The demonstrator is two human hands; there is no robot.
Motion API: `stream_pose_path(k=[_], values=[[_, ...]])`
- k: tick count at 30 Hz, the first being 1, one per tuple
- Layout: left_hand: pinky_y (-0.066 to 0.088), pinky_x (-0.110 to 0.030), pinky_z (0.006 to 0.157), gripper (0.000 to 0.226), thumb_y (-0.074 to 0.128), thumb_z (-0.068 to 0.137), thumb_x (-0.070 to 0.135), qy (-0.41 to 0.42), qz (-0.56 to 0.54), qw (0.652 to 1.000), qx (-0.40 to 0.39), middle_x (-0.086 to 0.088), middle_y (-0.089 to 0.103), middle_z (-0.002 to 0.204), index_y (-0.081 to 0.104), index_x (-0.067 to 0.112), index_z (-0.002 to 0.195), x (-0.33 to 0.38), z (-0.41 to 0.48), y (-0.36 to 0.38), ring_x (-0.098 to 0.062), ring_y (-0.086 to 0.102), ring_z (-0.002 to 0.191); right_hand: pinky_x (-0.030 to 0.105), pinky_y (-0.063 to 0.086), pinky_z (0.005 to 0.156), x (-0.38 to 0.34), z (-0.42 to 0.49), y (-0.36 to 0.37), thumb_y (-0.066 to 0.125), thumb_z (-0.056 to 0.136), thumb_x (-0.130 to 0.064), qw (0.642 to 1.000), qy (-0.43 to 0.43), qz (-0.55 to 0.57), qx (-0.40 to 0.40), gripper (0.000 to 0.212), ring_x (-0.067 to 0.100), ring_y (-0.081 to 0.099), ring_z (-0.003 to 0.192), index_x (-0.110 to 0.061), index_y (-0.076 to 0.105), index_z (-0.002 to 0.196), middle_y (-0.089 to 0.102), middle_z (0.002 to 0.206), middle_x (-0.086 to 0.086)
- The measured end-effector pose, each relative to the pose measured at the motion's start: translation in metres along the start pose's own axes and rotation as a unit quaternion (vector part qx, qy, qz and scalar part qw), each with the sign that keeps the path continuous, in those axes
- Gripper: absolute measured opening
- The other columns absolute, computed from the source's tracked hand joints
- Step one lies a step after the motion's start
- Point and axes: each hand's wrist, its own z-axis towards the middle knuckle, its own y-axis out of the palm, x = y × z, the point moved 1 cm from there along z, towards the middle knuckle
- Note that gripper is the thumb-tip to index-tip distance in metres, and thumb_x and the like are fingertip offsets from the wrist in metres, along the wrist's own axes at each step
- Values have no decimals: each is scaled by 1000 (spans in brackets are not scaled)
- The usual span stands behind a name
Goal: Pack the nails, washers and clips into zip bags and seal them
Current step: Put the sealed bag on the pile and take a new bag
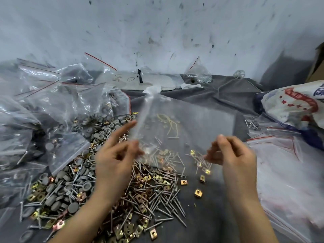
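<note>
- An empty clear zip bag (189,120) hangs in the air over the pile, held up between both hands.
- It looks thin, limp and slippery, almost weightless. It is best held at the stiffer zip rim, one side each.
- The left hand (115,158) pinches its left edge, blurred, with the forefinger straight. The right hand (235,155) pinches the right edge.
- Below lie loose nails (168,206), brass clips (198,192) and grey washers (73,186), sharp and heavy for such film.
- The bench (210,216) carries filled bags (52,95) to the left and empty bags (289,172) to the right.
</note>
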Motion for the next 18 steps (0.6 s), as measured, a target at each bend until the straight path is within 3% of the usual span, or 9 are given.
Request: stream_pose_path(k=[3,5,7,9,11,14,18], values=[[49,-12,49,29,51,87,41,-88,-45,987,124,10,61,112,66,20,72,-11,12,-13,-3,61,67,37,51,64,27,15,0,64,87,-12,990,-14,-138,10,19,19,62,60,-19,62,69,63,58,-3],[48,-15,49,27,47,91,38,-87,-59,980,167,-3,59,97,63,20,78,-15,17,-20,-2,58,59,21,47,66,46,16,12,68,84,-12,969,-11,-236,-78,13,6,59,62,-24,67,78,65,67,-9],[51,-15,57,20,43,95,34,-71,-43,980,184,0,62,89,58,26,86,-16,19,-23,0,61,63,6,39,65,61,16,27,69,84,-15,930,-6,-326,-168,16,1,58,69,-20,71,99,68,83,-6],[53,-13,72,14,41,98,23,-40,-24,984,169,10,61,92,54,29,96,-13,22,-25,5,62,79,13,41,78,70,20,39,68,85,-15,894,-14,-390,-220,30,11,62,89,-18,65,115,68,102,0],[50,-11,80,18,41,101,15,-3,7,990,139,14,59,96,52,30,100,-8,27,-28,5,60,87,25,46,86,67,28,50,65,85,-10,868,-13,-427,-253,36,20,61,100,-20,61,119,65,105,2],[45,-10,80,12,45,92,14,58,68,992,91,14,55,97,55,18,98,3,39,-37,4,56,90,25,47,76,63,41,61,66,82,-12,827,23,-468,-311,35,24,62,96,-20,58,115,61,98,2],[47,-25,87,17,44,84,22,83,87,992,35,4,58,98,59,13,85,32,66,-53,-14,59,100,29,48,73,56,49,67,69,80,-19,761,34,-508,-402,34,22,59,93,-17,54,111,59,106,5]])
